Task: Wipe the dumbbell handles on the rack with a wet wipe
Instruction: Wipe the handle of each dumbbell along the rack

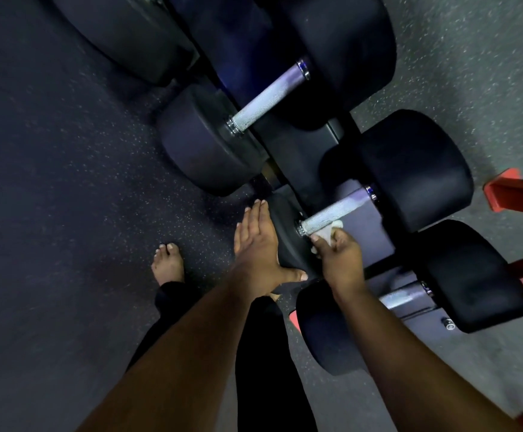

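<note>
Both forearms reach down from the camera toward a black dumbbell rack. Against the near head of the middle dumbbell, the left hand lies flat, fingers straight. Just right of it, the right hand curls around a white wet wipe, pressed to the near end of that dumbbell's knurled handle. Left of the rack spreads dark speckled rubber floor, with a bare foot on it. Beyond the rack, grey floor and a red frame show.
</note>
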### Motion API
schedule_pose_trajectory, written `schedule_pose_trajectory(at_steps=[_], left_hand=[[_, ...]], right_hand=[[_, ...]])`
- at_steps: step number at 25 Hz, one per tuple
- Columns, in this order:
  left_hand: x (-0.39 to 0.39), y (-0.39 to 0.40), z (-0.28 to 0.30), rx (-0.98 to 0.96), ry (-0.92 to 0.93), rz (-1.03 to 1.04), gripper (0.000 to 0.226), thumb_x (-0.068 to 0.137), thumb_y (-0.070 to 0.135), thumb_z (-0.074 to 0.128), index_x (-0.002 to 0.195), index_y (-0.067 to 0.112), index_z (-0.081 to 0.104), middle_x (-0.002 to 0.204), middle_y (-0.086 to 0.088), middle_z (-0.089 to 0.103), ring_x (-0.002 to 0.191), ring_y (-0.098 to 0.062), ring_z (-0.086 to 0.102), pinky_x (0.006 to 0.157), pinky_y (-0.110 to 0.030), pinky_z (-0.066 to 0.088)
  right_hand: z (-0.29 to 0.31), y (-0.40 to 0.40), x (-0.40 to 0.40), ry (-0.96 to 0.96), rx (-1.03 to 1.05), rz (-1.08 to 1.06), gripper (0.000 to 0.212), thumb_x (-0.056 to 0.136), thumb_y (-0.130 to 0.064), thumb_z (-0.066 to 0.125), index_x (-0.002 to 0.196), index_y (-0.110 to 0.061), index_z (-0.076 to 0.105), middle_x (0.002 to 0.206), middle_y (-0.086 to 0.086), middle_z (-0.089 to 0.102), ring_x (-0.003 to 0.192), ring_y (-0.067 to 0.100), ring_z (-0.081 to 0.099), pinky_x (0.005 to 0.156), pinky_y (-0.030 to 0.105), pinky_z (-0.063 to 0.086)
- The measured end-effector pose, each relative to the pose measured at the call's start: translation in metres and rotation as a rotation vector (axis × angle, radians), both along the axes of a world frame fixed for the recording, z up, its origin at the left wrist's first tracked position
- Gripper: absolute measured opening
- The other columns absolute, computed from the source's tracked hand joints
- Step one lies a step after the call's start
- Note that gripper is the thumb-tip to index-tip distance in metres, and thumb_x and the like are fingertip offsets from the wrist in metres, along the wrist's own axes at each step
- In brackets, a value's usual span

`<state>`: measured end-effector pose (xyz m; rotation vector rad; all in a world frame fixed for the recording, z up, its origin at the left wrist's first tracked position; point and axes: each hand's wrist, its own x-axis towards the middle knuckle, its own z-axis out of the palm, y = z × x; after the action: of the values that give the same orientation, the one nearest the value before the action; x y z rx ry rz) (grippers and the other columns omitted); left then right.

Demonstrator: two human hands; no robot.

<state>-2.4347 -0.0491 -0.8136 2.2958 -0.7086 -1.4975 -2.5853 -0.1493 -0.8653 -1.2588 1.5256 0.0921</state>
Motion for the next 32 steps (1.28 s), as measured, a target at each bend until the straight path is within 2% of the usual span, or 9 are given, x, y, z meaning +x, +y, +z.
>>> schedule_pose_trajectory(at_steps=[4,6,8,13,16,18,23,26,32], left_hand=[[0.000,0.000,-0.001,0.005,-0.003,0.006,0.159,0.053,0.053,0.095,0.158,0.015,-0.018,0.167,0.003,-0.020,0.153,-0.015,-0.022,0.125,-0.039,-0.012],[0.000,0.000,-0.001,0.004,0.001,0.003,0.158,0.054,0.052,0.095,0.158,0.015,-0.019,0.167,0.003,-0.021,0.153,-0.016,-0.023,0.125,-0.038,-0.012],[-0.001,0.000,-0.001,0.002,0.006,0.000,0.157,0.055,0.052,0.094,0.158,0.015,-0.018,0.167,0.002,-0.022,0.153,-0.017,-0.023,0.125,-0.038,-0.013],[0.000,0.001,-0.003,0.003,0.003,0.005,0.157,0.055,0.052,0.095,0.158,0.014,-0.017,0.168,0.000,-0.019,0.153,-0.019,-0.021,0.124,-0.038,-0.013],[-0.001,0.001,-0.004,-0.005,0.000,0.002,0.158,0.054,0.053,0.095,0.158,0.014,-0.017,0.168,-0.001,-0.018,0.153,-0.018,-0.020,0.123,-0.036,-0.014],[-0.001,0.001,-0.005,-0.006,0.002,0.003,0.157,0.054,0.053,0.094,0.158,0.014,-0.017,0.168,-0.001,-0.018,0.153,-0.018,-0.021,0.124,-0.037,-0.014],[-0.001,0.001,-0.005,-0.009,0.000,0.003,0.157,0.055,0.052,0.095,0.158,0.013,-0.017,0.168,0.000,-0.019,0.153,-0.018,-0.021,0.124,-0.038,-0.013],[-0.001,0.001,-0.006,-0.013,-0.006,0.005,0.157,0.054,0.052,0.095,0.158,0.014,-0.017,0.168,0.000,-0.019,0.153,-0.018,-0.021,0.124,-0.038,-0.013],[-0.002,0.001,-0.008,-0.022,-0.044,-0.005,0.158,0.052,0.055,0.095,0.159,0.013,-0.013,0.169,-0.002,-0.013,0.155,-0.020,-0.015,0.126,-0.041,-0.008]], right_hand=[[0.046,0.002,0.003,0.025,-0.238,0.387,0.008,0.089,-0.017,0.066,0.096,-0.018,0.067,0.088,-0.002,0.074,0.079,0.019,0.068,0.078,0.038,0.055],[0.056,-0.019,0.017,-0.004,-0.536,0.638,0.031,0.083,0.003,0.063,0.110,-0.013,0.067,0.118,0.004,0.071,0.107,0.024,0.065,0.092,0.028,0.047],[0.049,-0.054,0.034,0.051,-0.678,0.864,0.043,0.083,0.002,0.064,0.124,-0.010,0.064,0.140,0.006,0.060,0.127,0.024,0.056,0.102,0.031,0.043],[0.023,-0.048,0.015,0.288,-0.713,1.614,0.057,0.088,-0.025,0.056,0.144,-0.011,0.052,0.148,0.011,0.051,0.143,0.029,0.040,0.120,0.056,0.018],[0.026,-0.065,0.006,0.346,-0.830,1.503,0.054,0.098,-0.038,0.039,0.144,-0.012,0.050,0.148,0.011,0.050,0.146,0.028,0.034,0.122,0.056,0.012],[0.026,-0.064,0.009,0.409,-0.866,1.403,0.052,0.100,-0.031,0.036,0.144,-0.007,0.048,0.149,0.016,0.048,0.147,0.032,0.032,0.123,0.050,0.013],[0.020,-0.057,0.004,0.318,-0.922,1.697,0.062,0.089,-0.017,0.028,0.148,-0.008,0.046,0.153,0.012,0.045,0.146,0.030,0.036,0.121,0.052,-0.001],[0.023,-0.064,0.007,0.352,-0.947,1.428,0.061,0.088,-0.019,0.029,0.141,-0.005,0.054,0.149,0.014,0.049,0.143,0.033,0.041,0.119,0.053,0.012],[0.017,-0.048,0.012,0.084,-0.944,1.651,0.053,0.085,-0.013,0.038,0.129,-0.009,0.066,0.136,0.010,0.063,0.131,0.026,0.055,0.118,0.045,0.028]])
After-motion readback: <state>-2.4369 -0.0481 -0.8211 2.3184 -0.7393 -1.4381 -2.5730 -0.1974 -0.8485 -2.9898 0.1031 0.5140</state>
